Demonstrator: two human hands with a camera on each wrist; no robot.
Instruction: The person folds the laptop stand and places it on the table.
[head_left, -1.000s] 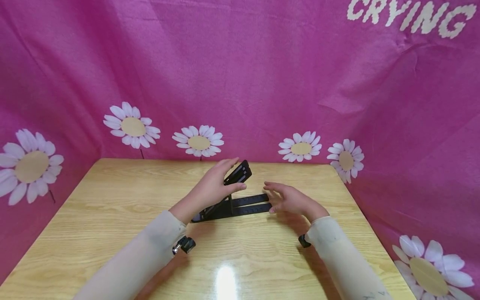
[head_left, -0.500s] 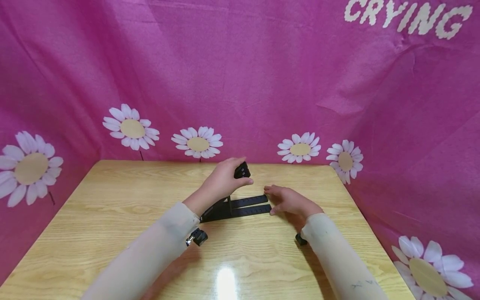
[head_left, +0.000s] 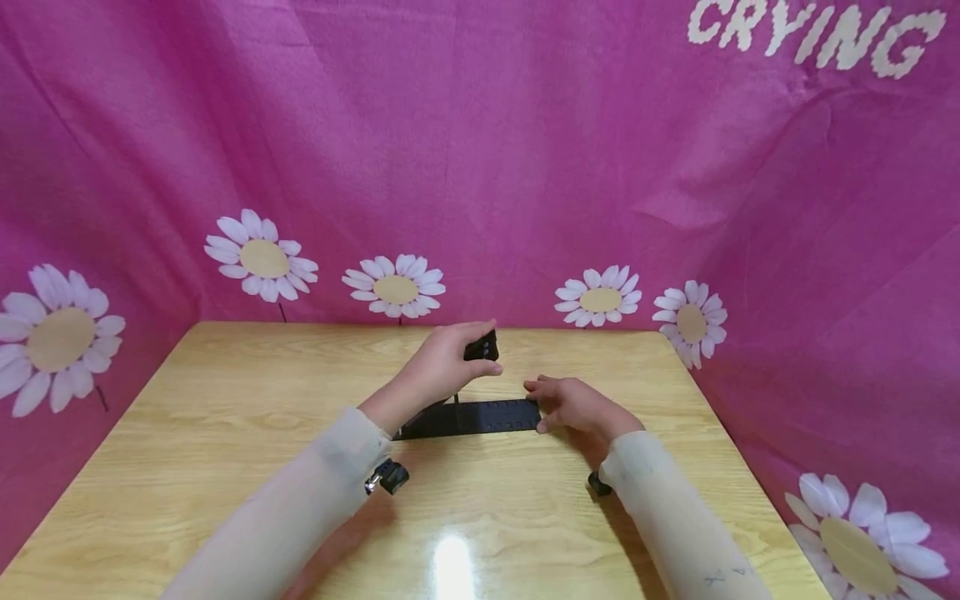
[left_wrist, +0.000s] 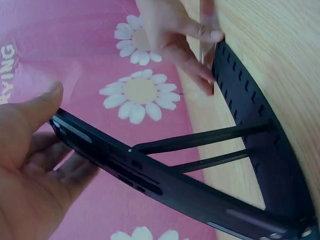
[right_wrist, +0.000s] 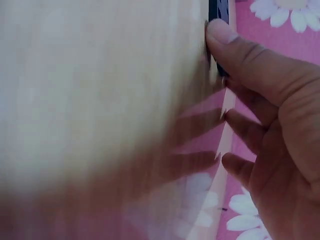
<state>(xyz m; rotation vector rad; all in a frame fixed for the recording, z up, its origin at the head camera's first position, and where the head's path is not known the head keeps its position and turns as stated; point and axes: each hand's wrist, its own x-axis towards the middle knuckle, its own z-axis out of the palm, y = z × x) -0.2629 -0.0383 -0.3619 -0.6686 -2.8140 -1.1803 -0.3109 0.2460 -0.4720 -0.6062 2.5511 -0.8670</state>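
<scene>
A black folding laptop stand (left_wrist: 200, 187) is propped up like a wedge on the wooden table. Two thin struts (left_wrist: 200, 137) join its raised upper panel to the flat base (head_left: 495, 416). My left hand (head_left: 438, 360) holds the raised end of the upper panel, thumb on one edge and fingers at the other. At the base's right end, my right hand (head_left: 581, 407) pinches the two base strips across their width with thumb and fingers. The strips lie side by side. In the head view, my left hand and wrist cover much of the upper panel and the hinge end.
The pale wooden table (head_left: 480, 517) reaches back to a pink cloth (head_left: 480, 150) printed with white daisies, which hangs at the back and both sides. A black camera strap (head_left: 388, 477) sits at my left wrist, over the sleeve.
The gap between the two base strips has closed. My left hand has closed in on the upper panel's raised end, and my right hand has come in onto the base's end.
</scene>
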